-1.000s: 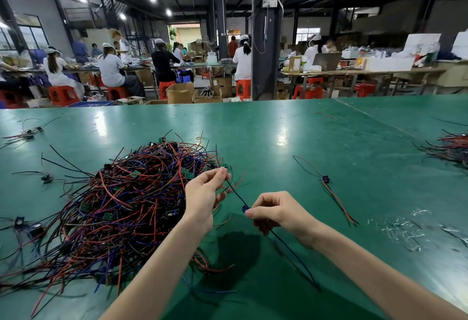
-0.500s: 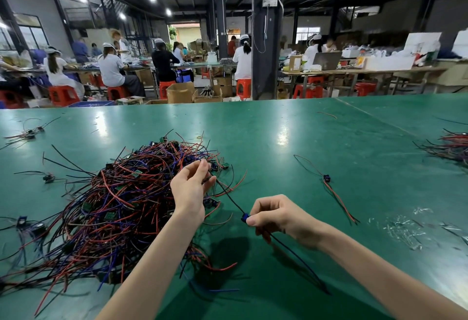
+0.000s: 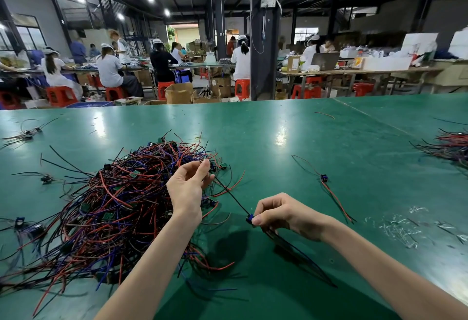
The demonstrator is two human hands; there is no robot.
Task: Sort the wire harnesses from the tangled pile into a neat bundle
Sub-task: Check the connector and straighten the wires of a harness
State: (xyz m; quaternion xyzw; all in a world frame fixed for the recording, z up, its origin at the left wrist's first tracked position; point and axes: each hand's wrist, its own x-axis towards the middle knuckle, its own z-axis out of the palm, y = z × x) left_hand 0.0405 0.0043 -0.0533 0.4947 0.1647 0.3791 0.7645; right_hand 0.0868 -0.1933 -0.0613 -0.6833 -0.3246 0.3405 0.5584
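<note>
Tangled pile point(image 3: 106, 208) of red, blue and black wires on green table point(image 3: 278, 157), left hand point(image 3: 188, 188) over pile's right edge pinching a black wire point(image 3: 229, 194), right hand point(image 3: 283, 214) just right of pile, fingers closed on the wire's blue connector point(image 3: 249, 218), wire taut between hands, lone harness point(image 3: 326, 184) well right of pile.

A tangled pile point(image 3: 109, 205) of red, blue and black wires lies on the left of the green worktop point(image 3: 278, 147). The left hand point(image 3: 188, 188) is raised over the pile's right edge, thumb and forefinger pinching a black wire point(image 3: 231, 197). The wire runs taut down to the right hand point(image 3: 283, 214), which pinches it at a small blue connector point(image 3: 250, 218). A single harness point(image 3: 326, 183) lies apart on the right, and another heap of wires point(image 3: 450, 145) sits at the far right edge.
</note>
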